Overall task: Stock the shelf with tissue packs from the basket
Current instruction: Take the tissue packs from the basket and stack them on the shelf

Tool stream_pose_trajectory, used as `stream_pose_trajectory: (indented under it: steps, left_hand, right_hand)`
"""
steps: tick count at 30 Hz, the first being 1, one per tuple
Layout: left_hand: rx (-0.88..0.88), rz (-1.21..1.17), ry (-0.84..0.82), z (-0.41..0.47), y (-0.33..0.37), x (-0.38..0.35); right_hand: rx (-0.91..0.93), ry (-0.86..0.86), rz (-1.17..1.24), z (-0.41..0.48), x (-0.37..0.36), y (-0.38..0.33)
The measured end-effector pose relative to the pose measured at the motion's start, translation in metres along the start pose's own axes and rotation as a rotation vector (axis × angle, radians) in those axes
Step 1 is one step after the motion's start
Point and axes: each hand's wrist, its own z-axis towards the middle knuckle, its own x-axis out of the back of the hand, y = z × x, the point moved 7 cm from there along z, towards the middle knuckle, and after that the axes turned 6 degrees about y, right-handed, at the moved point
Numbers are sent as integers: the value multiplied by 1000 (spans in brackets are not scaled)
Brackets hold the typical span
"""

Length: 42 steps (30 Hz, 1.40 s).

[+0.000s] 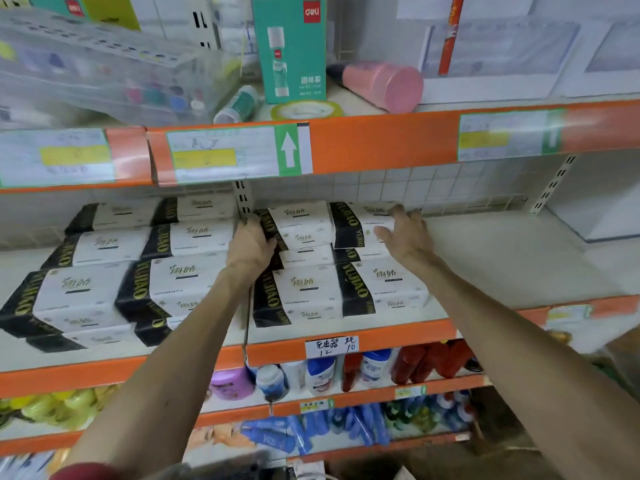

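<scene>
While reaching deep into the middle shelf [485,258], left hand [251,245] pressed on the black end of an upper tissue pack [298,225], fingers curled around its left edge, just beside the slotted metal upright [244,199]. Right hand [405,233] spread open, palm flat against the right face of the neighbouring upper pack [360,223], fingertips [398,210] touching its top back corner. Both of these packs lying on top of a lower layer, at the back of the stack, close under the orange edge strip [381,140] of the upper shelf. In front of them two more packs [339,289], reaching nearly to the front orange edge [398,336] with a handwritten white label [331,345]. Left of the upright, a bigger block of same white-and-black packs [114,271], stacked in rows up to the front lip.

Right of the right hand, shelf board bare and open up to the far bracket [550,185]; plenty of free room there, with wire fence [467,202] along the back. Little room above the upper packs.

Basket not in view. On upper shelf a green glue-stick box [289,50], a tape roll [306,109] and a pink cylinder [381,84] lying on its side. Below, bottles [322,374] standing near the lower edge
</scene>
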Motion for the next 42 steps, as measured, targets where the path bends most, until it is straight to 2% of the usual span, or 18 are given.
stream_pose_trajectory:
  steps: [10,19,33,37,40,42]
  left_hand:
    - [-9,-5,25,32,2,-12]
    - [-2,73,47,51,4,-16]
    - [56,148,9,64,2,-19]
    - [-1,147,-6,65,2,-20]
    - [26,159,-94,54,-4,-30]
    - [-3,141,-32,44,-4,-28]
  right_hand:
    - [14,-55,-48,44,-25,-7]
    - [29,-95,20,69,-35,-6]
    - [35,-308,-22,73,-26,3]
    - [9,-119,25,52,-13,4]
    - [109,8,3,25,-11,-1]
    - [153,69,25,7,-8,-2]
